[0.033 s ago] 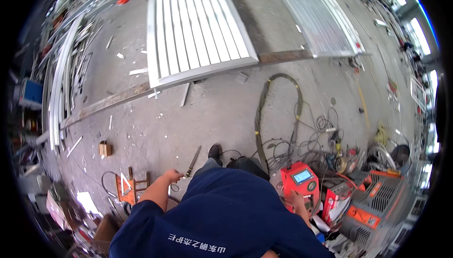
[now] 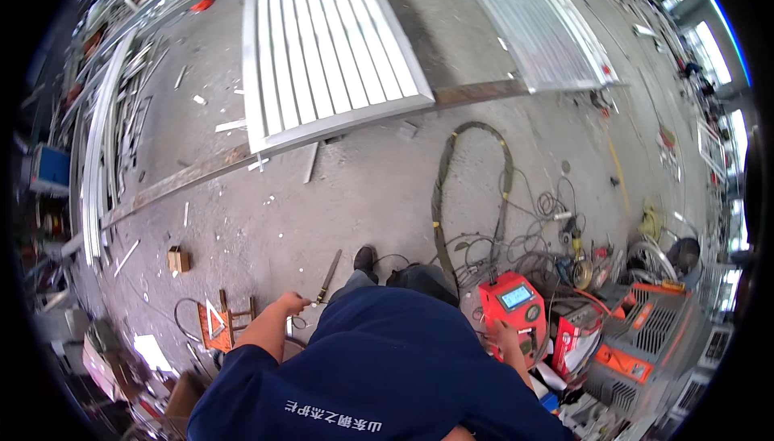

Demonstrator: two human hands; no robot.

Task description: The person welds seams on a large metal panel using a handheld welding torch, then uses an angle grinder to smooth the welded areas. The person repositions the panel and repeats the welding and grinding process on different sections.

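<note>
My left hand [image 2: 293, 303] is out to the left of my body with its fingers curled closed. Its fingertips are close to the yellowish end of a long, narrow, dark tool [image 2: 330, 275] that points away from me; what the fingers hold is too small to make out. On the other side, my right hand [image 2: 505, 334] is low against the front of a red machine [image 2: 509, 293] with a lit screen and a round knob. Its fingers look loosely extended and hold nothing visible. Whether they touch the machine I cannot tell.
A ribbed silver panel [image 2: 330, 46] and a second panel [image 2: 540, 30] rest on a long beam [image 2: 189, 177] ahead. A wrapped hose [image 2: 439, 199] loops over the floor among cables. A grey-orange machine [image 2: 645, 336] stands right; an orange stool [image 2: 218, 336] and small box [image 2: 178, 260] are left.
The view has shifted slightly, so the panels and floor items appear a little farther left. My hands keep nearly the same places beside the dark tool and the red machine.
</note>
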